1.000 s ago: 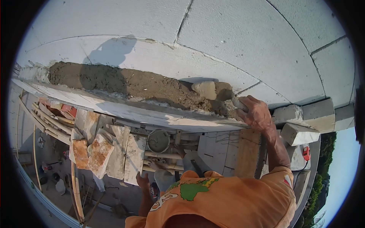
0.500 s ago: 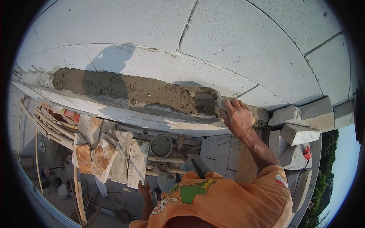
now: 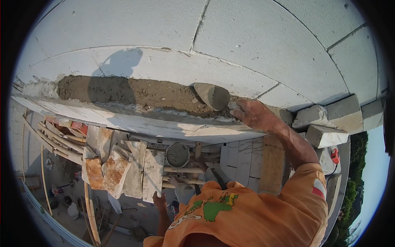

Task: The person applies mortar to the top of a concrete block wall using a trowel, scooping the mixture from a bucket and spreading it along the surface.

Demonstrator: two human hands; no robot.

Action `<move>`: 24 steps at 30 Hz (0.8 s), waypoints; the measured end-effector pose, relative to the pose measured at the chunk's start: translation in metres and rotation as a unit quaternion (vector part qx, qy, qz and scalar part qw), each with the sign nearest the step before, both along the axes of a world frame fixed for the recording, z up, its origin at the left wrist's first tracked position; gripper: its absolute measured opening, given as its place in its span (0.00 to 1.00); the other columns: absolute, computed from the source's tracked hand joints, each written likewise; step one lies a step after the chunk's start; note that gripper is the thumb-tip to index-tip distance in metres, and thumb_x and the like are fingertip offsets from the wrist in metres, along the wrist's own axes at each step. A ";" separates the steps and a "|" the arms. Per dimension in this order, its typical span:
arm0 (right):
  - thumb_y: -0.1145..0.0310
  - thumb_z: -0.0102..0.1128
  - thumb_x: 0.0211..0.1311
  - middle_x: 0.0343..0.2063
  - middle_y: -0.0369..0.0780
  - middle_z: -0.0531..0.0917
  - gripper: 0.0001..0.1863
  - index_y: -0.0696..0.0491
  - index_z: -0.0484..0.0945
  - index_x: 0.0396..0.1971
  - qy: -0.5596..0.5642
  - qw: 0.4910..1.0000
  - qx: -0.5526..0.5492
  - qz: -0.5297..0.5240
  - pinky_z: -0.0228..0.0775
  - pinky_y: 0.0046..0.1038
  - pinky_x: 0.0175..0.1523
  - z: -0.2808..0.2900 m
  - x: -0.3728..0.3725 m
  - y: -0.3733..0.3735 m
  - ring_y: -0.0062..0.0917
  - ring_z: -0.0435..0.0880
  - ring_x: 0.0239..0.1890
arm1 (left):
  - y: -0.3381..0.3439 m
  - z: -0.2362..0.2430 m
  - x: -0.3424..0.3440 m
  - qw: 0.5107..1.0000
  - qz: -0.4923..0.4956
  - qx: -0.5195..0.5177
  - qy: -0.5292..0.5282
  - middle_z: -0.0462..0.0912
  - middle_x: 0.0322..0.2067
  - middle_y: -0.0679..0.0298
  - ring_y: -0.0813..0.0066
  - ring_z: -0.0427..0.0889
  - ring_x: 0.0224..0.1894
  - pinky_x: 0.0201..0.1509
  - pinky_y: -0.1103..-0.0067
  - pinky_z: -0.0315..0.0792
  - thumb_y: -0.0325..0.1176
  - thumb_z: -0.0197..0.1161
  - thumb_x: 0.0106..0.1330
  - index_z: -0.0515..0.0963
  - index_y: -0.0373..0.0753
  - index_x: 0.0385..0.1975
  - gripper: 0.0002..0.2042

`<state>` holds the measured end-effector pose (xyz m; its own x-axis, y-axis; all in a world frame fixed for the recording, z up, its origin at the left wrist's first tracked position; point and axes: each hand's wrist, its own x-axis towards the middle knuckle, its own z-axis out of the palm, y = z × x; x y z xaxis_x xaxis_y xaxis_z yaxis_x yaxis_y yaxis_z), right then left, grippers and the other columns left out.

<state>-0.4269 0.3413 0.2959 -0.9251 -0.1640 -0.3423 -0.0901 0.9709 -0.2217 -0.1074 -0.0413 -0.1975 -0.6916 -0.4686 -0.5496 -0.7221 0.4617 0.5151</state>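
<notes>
A trowel (image 3: 212,96) lies tilted over a long bed of wet grey mortar (image 3: 156,93) on the wall ledge. My right hand (image 3: 256,114) is closed round its handle, at the right end of the bed. The blade carries a smear of mortar, and the fingers cover most of the handle. Down at the lower middle my left hand (image 3: 159,201) hangs beside the near end of a pale slab (image 3: 153,175). Its fingers look apart, with nothing seen in them; whether they touch the slab I cannot tell.
White block wall (image 3: 255,45) rises behind the ledge. Cut blocks (image 3: 327,136) stack at the right, with a red tool (image 3: 335,155) on a cord. Below, a round bucket (image 3: 177,154) of mortar stands by broken slabs on bamboo poles (image 3: 183,169). Ground shows far below at the left.
My right hand has turned and the trowel blade now shows its face over the mortar, where it was mostly edge-on before. The right elbow has swung outward to the right.
</notes>
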 end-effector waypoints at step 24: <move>0.57 0.61 0.63 0.32 0.54 0.83 0.24 0.62 0.77 0.49 0.009 0.994 -0.004 -0.110 0.76 0.41 0.46 -0.012 0.095 0.136 0.43 0.85 0.37 | -0.006 0.000 -0.031 0.996 -0.086 0.009 0.003 0.74 0.57 0.42 0.47 0.73 0.60 0.66 0.64 0.67 0.36 0.72 0.56 0.70 0.25 0.60 0.33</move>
